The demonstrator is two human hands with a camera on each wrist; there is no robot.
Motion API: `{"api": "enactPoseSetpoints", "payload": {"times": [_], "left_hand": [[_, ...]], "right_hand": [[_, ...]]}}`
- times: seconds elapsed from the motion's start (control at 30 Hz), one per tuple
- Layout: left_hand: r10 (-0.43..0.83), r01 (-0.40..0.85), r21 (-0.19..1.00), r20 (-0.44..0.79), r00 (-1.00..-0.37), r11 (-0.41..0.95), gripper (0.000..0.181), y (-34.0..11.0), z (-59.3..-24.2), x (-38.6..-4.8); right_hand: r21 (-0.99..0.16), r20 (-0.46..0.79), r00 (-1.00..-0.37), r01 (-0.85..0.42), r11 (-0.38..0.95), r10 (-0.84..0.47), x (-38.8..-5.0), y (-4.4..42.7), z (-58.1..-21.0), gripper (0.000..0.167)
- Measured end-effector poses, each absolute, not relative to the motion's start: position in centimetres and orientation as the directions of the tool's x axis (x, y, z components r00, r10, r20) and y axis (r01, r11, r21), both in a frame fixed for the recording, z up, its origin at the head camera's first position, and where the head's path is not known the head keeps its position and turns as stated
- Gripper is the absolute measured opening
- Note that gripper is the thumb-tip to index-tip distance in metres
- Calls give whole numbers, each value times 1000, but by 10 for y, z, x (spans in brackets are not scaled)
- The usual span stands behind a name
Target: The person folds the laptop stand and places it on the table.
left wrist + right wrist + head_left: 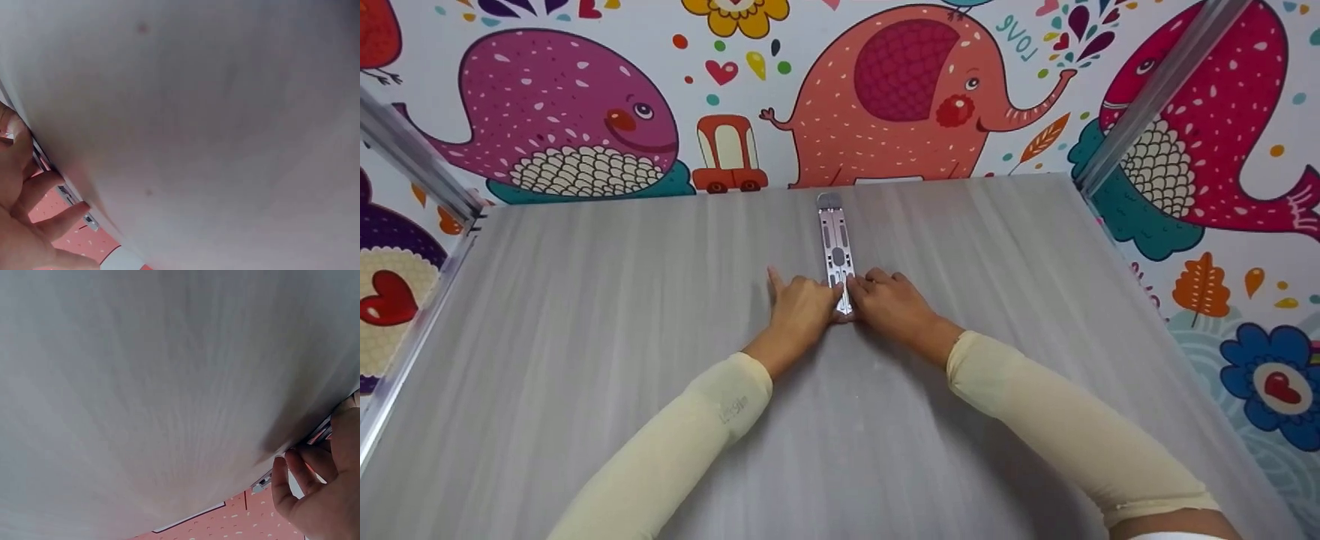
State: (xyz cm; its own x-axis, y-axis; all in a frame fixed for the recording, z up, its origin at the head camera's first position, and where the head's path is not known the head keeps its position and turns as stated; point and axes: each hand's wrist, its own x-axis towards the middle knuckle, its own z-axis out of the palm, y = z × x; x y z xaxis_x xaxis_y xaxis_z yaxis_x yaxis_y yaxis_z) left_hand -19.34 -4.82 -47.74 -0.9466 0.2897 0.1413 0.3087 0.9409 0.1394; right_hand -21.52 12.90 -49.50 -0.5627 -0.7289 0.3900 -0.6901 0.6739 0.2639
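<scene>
A long, narrow silver metal bracket (838, 251) with slots, holes and a rounded grey far end lies flat on the table, pointing away from me. My left hand (802, 307) grips the left side of its near end, thumb on top and one finger sticking out to the left. On the opposite side my right hand (894, 304) pinches the same end, its fingers curled. Both wrist views show the left hand (28, 208) and right hand (323, 478) low against the tabletop, with slivers of the metal showing between the fingers. Fingertips partly hide the near end.
The grey wood-grain table (607, 315) surrounds the bracket. Behind it stands a wall (735, 82) printed with cartoon animals. Metal posts (1155, 97) rise at the table's back corners, and a metal rail (416, 352) edges the left side.
</scene>
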Motion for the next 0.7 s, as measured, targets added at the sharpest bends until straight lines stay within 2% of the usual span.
{"api": "enactPoseSetpoints", "payload": {"times": [0.17, 0.33, 0.43, 0.57, 0.63, 0.7], "left_hand": [[308, 325, 149, 128, -943, 934, 45, -48, -478, -196], [307, 321, 169, 103, -946, 932, 50, -51, -478, -196], [310, 307, 250, 28, -950, 918, 47, -56, -471, -198], [294, 199, 445, -154, -943, 873, 48, -75, -453, -204], [266, 146, 474, -197, -944, 869, 54, -92, -446, -207], [217, 107, 453, -197, -956, 885, 60, -115, -440, -211]], "right_hand": [[291, 378, -563, -681, 671, -735, -215, 130, -495, 26], [278, 321, -577, -701, 657, -751, -214, 131, -492, 34], [169, 243, -619, -731, 661, -747, -215, 138, -486, 43], [-72, 122, -722, -691, 719, -681, -223, 163, -475, 60], [-145, 89, -774, -632, 761, -627, -230, 183, -469, 65], [-187, 73, -825, -564, 804, -561, -238, 204, -459, 69]]}}
